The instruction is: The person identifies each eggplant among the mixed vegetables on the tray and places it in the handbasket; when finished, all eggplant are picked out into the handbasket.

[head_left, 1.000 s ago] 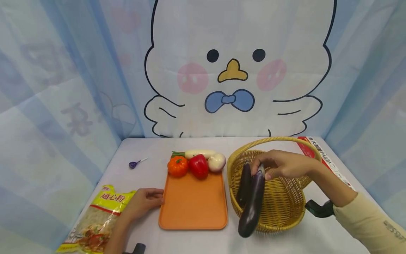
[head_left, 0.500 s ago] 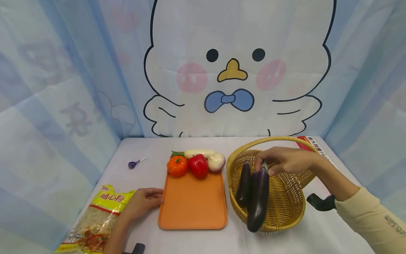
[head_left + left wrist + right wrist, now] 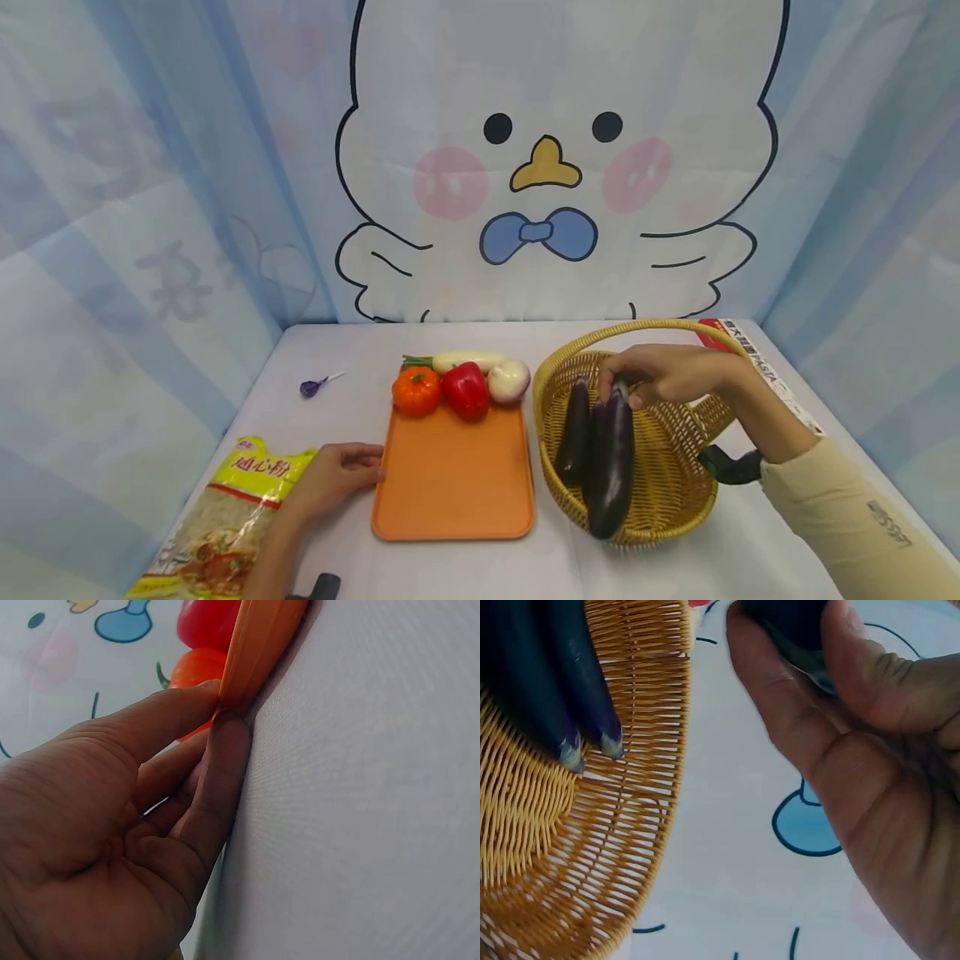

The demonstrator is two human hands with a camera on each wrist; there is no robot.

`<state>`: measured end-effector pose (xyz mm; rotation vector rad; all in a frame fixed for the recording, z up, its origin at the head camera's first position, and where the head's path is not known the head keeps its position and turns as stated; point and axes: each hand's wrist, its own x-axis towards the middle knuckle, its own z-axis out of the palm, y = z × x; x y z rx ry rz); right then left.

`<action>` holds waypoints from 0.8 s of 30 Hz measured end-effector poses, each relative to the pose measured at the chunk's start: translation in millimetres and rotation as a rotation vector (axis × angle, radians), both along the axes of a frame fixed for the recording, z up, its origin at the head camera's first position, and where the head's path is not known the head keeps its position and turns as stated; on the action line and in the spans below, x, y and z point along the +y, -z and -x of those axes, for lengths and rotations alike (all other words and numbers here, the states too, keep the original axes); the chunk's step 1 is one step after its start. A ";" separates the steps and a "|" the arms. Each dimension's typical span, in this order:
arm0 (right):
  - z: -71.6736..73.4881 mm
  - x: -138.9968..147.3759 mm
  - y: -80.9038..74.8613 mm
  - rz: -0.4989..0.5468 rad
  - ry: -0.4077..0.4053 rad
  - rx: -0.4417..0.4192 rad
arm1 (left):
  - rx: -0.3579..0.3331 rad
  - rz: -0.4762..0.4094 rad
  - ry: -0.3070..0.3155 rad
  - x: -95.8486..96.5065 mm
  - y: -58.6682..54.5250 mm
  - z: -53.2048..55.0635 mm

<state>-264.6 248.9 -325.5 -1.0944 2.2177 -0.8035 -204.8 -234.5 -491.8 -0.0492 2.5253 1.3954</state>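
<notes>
My right hand (image 3: pixel 667 372) grips a dark purple eggplant (image 3: pixel 611 475) by its stem end, its body hanging down over the wicker basket (image 3: pixel 667 492). Two more eggplants lie inside against the left wall; one (image 3: pixel 574 433) shows well, the other is mostly hidden behind the held one. In the right wrist view the pair (image 3: pixel 585 675) rests in the basket, and only the end of the held eggplant (image 3: pixel 795 634) shows between thumb and fingers. My left hand (image 3: pixel 337 479) pinches the left edge of the orange tray (image 3: pixel 453 475), fingertips meeting its rim in the left wrist view.
Along the tray's far end sit an orange pumpkin (image 3: pixel 417 392), a red bell pepper (image 3: pixel 467 390), a white onion-like vegetable (image 3: pixel 509 382) and a white radish (image 3: pixel 468 362). A yellow noodle bag (image 3: pixel 232 517), a purple lollipop (image 3: pixel 311 388) and a red-white pasta pack (image 3: pixel 765 367) lie around.
The held eggplant has swung from over the basket's front left rim to the right and slightly back, hanging more upright. My left hand keeps its place at the tray.
</notes>
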 end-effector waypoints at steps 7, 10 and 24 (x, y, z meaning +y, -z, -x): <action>17.8 3.7 13.9 0.063 -0.086 -0.076 | -0.005 -0.006 0.004 -0.6 2.1 0.4; 25.6 4.7 17.0 0.070 -0.083 -0.121 | 0.000 0.000 0.001 -0.9 1.7 0.6; 46.2 10.4 20.3 0.070 -0.012 -0.272 | -0.018 0.000 -0.011 0.8 2.4 2.5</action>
